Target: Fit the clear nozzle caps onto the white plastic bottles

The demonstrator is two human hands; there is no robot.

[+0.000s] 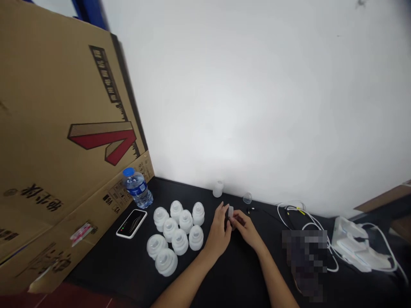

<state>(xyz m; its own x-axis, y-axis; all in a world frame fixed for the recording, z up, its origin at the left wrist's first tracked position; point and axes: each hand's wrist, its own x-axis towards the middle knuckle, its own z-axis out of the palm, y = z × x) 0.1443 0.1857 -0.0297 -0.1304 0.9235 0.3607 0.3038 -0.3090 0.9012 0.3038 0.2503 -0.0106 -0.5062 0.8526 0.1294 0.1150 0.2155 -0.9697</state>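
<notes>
My left hand (219, 229) and my right hand (245, 227) meet over the black table, fingertips closed around a small translucent white ring-like piece (230, 211). Fingers cover part of it, so its exact kind is unclear. Behind the hands, against the wall, stands a small white bottle (218, 189). A clear dome cap (247, 198) lies to its right. Left of my left hand, several small white bottles with clear domed caps (179, 241) stand upright in a loose group, like baby bottles.
A water bottle (138, 188) and a white-edged phone (132, 223) are at the left, beside a large cardboard box (48, 128). On the right are white cables (313, 220), a pixelated dark item (305, 265) and a white device (359, 248). The white wall (240, 94) bounds the back.
</notes>
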